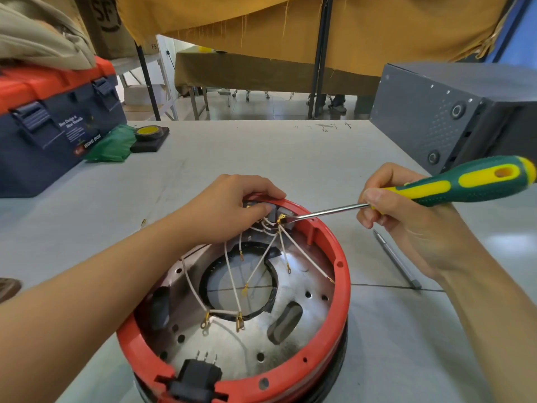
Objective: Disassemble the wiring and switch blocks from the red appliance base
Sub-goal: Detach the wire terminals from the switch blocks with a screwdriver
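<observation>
The red appliance base (341, 274) lies open side up on the table, showing a silver metal plate inside. Several white wires (232, 280) with brass ring ends fan out from the grey switch blocks (283, 215) at its far rim. My left hand (232, 205) curls over that rim and grips the left switch block. My right hand (406, 216) holds a green and yellow screwdriver (465, 184); its metal tip touches the brass terminal at the right switch block. A black power socket (197, 379) sits at the near rim.
A blue toolbox with a red lid (49, 117) stands at the far left, with a green bag (112, 146) and a tape roll (148, 132) beside it. A grey metal box (441, 112) stands far right. A grey pen-like tool (398, 260) lies right of the base.
</observation>
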Motion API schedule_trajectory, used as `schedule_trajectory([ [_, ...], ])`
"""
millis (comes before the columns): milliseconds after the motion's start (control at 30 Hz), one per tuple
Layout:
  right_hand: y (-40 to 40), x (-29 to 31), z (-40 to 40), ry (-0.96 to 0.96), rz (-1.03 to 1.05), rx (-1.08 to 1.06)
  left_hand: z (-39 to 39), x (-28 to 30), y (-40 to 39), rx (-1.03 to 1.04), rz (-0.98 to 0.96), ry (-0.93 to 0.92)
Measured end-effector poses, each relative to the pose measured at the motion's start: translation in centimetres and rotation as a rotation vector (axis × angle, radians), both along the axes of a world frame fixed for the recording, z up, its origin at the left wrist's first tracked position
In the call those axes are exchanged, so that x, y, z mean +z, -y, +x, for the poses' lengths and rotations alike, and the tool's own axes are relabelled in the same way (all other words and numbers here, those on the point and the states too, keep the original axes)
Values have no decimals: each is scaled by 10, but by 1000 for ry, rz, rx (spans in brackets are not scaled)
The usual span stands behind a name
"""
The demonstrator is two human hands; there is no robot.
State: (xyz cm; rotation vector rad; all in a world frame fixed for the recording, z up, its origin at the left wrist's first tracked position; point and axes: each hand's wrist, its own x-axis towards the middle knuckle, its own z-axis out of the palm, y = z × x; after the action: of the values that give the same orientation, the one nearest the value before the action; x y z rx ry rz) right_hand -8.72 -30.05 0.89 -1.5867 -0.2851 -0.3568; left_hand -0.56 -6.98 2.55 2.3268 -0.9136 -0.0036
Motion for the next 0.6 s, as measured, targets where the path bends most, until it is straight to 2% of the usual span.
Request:
schedule_trajectory([
  [133,0,3,-1,42,7,-27,0,-1,0,-3,-2,4],
  [300,0,2,-1,89,-115,-42,1,-1,-1,-7,-4,11],
  [600,2,3,-3,109,-202,-33,0,-2,0,-5,-17,16],
])
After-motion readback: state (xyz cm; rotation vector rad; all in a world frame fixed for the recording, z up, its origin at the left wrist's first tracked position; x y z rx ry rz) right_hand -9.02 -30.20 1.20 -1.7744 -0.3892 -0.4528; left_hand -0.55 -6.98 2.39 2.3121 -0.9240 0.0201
